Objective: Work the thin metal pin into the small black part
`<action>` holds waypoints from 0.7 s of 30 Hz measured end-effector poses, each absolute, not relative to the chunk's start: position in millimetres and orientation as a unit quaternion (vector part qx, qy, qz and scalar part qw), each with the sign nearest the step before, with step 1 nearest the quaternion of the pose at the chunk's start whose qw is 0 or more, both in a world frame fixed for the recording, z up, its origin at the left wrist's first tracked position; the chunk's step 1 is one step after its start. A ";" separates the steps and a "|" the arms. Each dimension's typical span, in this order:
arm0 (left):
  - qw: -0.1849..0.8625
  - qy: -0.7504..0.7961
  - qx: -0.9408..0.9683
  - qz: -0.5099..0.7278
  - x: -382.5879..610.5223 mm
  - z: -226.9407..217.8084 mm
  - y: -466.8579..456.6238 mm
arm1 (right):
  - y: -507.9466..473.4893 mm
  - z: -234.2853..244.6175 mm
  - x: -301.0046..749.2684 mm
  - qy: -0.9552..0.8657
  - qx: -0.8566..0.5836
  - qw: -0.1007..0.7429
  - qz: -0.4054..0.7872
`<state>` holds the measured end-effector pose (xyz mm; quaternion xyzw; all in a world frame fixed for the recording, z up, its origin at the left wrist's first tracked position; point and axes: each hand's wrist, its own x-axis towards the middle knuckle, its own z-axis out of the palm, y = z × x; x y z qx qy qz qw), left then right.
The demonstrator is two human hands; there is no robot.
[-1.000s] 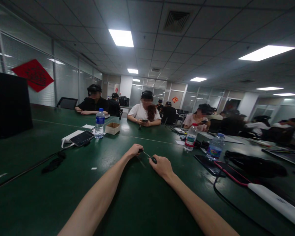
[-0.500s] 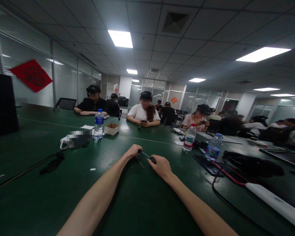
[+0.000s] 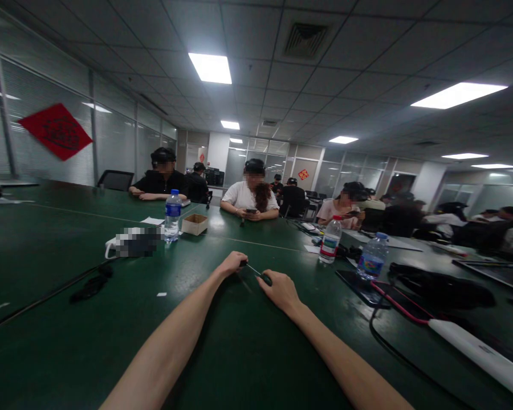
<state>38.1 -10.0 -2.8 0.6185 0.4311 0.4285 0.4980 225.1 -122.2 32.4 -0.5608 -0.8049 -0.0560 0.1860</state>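
Observation:
My right hand (image 3: 282,291) is closed round the dark handle of a screwdriver (image 3: 253,270). Its thin metal shaft slants up and leftward to my left hand (image 3: 231,263). The fingers of that hand are closed on a small black piece (image 3: 243,263) at the far end of the shaft, too small to identify. Both hands are just above the green table (image 3: 256,353), in the middle of the head view, with the forearms reaching in from below.
Left of my hands are a blue-capped water bottle (image 3: 172,216), a small open box (image 3: 194,224) and a black cable (image 3: 47,297). To the right stand a red-capped bottle (image 3: 330,239), another bottle (image 3: 372,255), a phone (image 3: 359,287) and a white power strip (image 3: 479,359). Several people sit beyond.
The large black shape at the left edge has gone from view, uncovering the table's far left end. Both hands and the screwdriver hold nearly the same position.

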 end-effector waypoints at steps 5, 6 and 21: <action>0.495 0.436 0.618 0.428 38.0 -4.6 -7.3 | -121.8 32.5 225.8 -0.808 -0.555 0.188 -0.053; 0.494 0.437 0.618 0.428 38.2 -5.3 -6.5 | -121.9 32.8 225.9 -0.809 -0.555 0.188 -0.052; 0.482 0.437 0.631 0.423 38.3 -7.6 -4.1 | -121.2 31.2 226.0 -0.809 -0.550 0.197 -0.063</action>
